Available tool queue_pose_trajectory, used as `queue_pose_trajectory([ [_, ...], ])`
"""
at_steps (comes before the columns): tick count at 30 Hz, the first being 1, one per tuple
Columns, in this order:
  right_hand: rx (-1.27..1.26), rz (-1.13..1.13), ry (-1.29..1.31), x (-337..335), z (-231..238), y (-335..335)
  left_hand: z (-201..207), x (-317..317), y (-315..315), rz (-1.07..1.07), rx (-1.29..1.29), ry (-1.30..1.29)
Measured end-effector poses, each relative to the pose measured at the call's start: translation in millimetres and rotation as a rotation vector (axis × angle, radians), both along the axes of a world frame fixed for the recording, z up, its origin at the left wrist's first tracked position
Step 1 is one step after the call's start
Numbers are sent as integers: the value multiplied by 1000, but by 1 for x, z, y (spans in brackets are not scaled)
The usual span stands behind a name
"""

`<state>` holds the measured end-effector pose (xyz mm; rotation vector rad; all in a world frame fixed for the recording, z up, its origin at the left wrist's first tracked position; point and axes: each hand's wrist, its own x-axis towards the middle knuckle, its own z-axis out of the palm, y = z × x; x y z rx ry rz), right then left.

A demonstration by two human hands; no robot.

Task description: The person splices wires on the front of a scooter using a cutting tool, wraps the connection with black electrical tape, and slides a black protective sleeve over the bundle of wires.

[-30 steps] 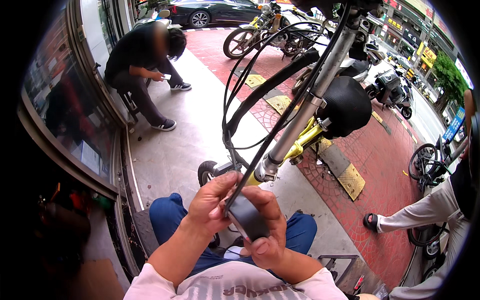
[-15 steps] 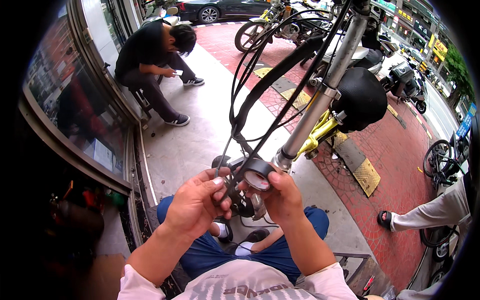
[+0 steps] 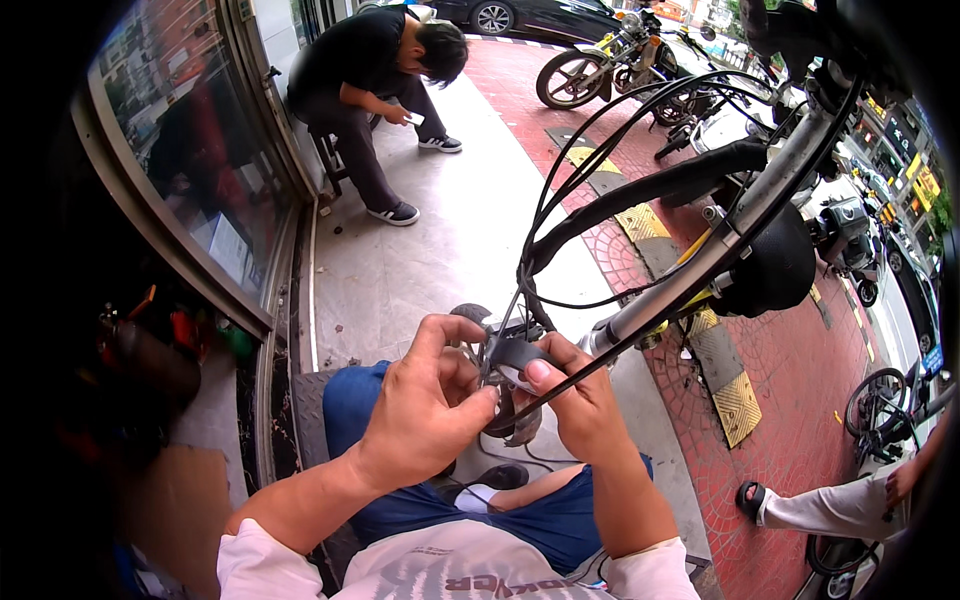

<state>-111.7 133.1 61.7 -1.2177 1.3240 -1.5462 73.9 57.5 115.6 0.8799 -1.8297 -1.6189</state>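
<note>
Tape roll (image 3: 517,352) near frame centre, slightly low: ring-shaped, smooth dark grey-black outer band, paler inner side. Right hand (image 3: 577,402) grasps roll, thumb at rim. Left hand (image 3: 428,400) curled just left of it; exact hold cannot tell.

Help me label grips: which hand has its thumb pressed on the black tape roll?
The right hand: its thumb lies on the black tape roll. The left hand differs, with its thumb at the roll's lower left.
</note>
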Motion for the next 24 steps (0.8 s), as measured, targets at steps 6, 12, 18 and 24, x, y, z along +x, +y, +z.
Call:
queue_pose_trajectory([
  [6,11,12,-95,-2,-8,2,-4,-2,-1,-43,-60,-31],
  [12,19,84,-62,-6,-10,7,-14,-1,-5,-68,118,38],
  [18,63,129,-265,-8,-25,16,-9,-7,-11,-60,550,217],
  [24,97,51,-295,-2,-25,16,-25,1,-16,-88,483,273],
])
